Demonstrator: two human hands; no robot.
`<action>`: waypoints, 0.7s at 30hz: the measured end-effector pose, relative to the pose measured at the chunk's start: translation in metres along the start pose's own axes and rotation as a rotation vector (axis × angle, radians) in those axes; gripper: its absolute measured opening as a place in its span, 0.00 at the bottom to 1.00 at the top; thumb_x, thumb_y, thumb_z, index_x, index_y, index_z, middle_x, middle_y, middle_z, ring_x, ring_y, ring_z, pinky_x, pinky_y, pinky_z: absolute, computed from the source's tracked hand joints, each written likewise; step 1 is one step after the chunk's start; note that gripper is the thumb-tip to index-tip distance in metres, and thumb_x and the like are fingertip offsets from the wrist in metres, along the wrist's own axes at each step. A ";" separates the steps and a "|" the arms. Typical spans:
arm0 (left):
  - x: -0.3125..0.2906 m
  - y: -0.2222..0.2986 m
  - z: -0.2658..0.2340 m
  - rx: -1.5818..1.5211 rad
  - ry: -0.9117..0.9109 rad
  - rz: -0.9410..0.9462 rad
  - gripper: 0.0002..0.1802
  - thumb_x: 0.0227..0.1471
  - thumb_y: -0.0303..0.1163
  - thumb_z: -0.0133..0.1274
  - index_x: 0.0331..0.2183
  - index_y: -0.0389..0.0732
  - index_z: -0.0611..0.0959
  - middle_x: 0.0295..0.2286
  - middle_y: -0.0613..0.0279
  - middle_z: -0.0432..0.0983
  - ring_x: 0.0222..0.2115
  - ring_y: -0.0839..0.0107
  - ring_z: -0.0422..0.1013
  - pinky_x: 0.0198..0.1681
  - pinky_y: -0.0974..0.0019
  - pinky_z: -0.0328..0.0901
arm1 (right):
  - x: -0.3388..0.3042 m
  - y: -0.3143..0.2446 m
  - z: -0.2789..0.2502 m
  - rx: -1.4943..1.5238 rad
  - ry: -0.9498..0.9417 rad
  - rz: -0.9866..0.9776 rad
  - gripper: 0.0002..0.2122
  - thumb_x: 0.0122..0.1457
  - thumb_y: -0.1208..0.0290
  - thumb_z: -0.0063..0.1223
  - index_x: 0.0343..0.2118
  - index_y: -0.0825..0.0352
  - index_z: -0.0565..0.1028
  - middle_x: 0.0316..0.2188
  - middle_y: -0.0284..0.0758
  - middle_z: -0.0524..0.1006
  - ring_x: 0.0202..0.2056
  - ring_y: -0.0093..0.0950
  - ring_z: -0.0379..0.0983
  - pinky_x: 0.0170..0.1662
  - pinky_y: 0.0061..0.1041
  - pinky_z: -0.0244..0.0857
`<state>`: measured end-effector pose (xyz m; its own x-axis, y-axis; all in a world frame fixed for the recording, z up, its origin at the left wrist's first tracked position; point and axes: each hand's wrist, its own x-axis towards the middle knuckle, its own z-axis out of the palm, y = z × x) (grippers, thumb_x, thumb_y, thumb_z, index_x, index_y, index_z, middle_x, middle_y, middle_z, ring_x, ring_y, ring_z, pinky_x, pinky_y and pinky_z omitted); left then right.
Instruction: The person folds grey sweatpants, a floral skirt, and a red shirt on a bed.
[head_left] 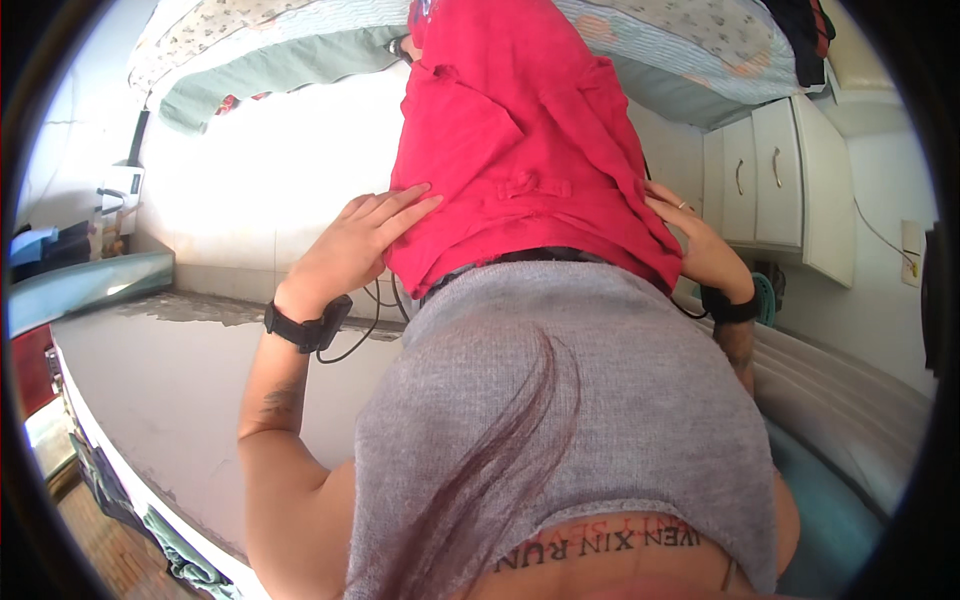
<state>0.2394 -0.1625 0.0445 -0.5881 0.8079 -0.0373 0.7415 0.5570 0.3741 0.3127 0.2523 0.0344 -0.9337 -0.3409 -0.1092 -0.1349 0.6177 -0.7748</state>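
A red cloth garment (515, 130) with folds and a small knotted tie hangs over my front, below a grey knit top (560, 390). My left hand (345, 245) rests on its left edge, fingers stretched out and lying flat on the cloth. At the opposite edge is my right hand (705, 245), its fingers extended against the cloth, a ring on one. Part of that hand is hidden by the garment. Each wrist wears a black band, and a black cable runs from the left wristband (308, 325).
A bed with patterned bedding (690, 45) stands ahead. White cabinets (775, 170) with curved handles are at the right, near a wall socket (911, 252). To my left lies a pale, worn-edged surface (190, 375). Striped fabric (840, 385) is at my right.
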 end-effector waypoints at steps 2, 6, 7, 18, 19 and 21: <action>-0.002 0.002 -0.001 0.025 -0.034 0.002 0.44 0.30 0.15 0.53 0.55 0.44 0.65 0.55 0.59 0.60 0.52 0.59 0.61 0.55 0.59 0.55 | 0.002 0.003 -0.003 0.072 0.017 -0.079 0.20 0.50 0.76 0.56 0.49 0.68 0.71 0.56 0.40 0.64 0.56 0.35 0.62 0.57 0.29 0.54; 0.009 0.000 0.006 -0.177 0.078 0.021 0.42 0.31 0.16 0.54 0.54 0.44 0.68 0.55 0.59 0.61 0.52 0.59 0.61 0.56 0.59 0.55 | 0.016 0.014 0.005 0.049 0.177 -0.139 0.16 0.50 0.78 0.54 0.45 0.70 0.73 0.52 0.40 0.69 0.54 0.37 0.65 0.57 0.31 0.54; 0.012 -0.003 0.007 -0.234 0.114 0.042 0.36 0.33 0.18 0.54 0.51 0.42 0.71 0.53 0.58 0.64 0.52 0.59 0.61 0.56 0.60 0.55 | 0.022 0.012 0.008 0.073 0.162 -0.207 0.15 0.50 0.80 0.52 0.43 0.71 0.74 0.49 0.41 0.72 0.53 0.38 0.66 0.57 0.31 0.54; 0.024 0.014 -0.049 -0.683 0.024 0.018 0.13 0.41 0.19 0.51 0.33 0.37 0.81 0.29 0.57 0.79 0.29 0.64 0.76 0.35 0.70 0.68 | -0.015 -0.002 -0.047 0.288 -0.100 -0.138 0.11 0.48 0.78 0.55 0.36 0.73 0.75 0.39 0.49 0.77 0.46 0.34 0.73 0.51 0.29 0.61; 0.024 0.015 -0.054 -0.729 -0.080 0.020 0.12 0.41 0.21 0.53 0.33 0.37 0.81 0.28 0.57 0.79 0.28 0.66 0.76 0.34 0.71 0.68 | -0.023 -0.006 -0.051 0.287 -0.096 -0.133 0.11 0.48 0.78 0.55 0.36 0.73 0.75 0.39 0.49 0.77 0.46 0.34 0.73 0.51 0.29 0.61; 0.021 0.017 -0.057 -0.741 -0.146 -0.021 0.11 0.41 0.22 0.54 0.33 0.36 0.81 0.27 0.58 0.79 0.28 0.67 0.76 0.34 0.71 0.67 | -0.030 -0.017 -0.063 0.307 -0.297 0.100 0.12 0.48 0.78 0.57 0.38 0.72 0.76 0.38 0.46 0.78 0.41 0.29 0.75 0.45 0.24 0.65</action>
<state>0.2213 -0.1471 0.1024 -0.5126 0.8446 -0.1543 0.2893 0.3391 0.8952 0.3223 0.2964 0.0900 -0.7955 -0.5067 -0.3322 0.0977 0.4337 -0.8957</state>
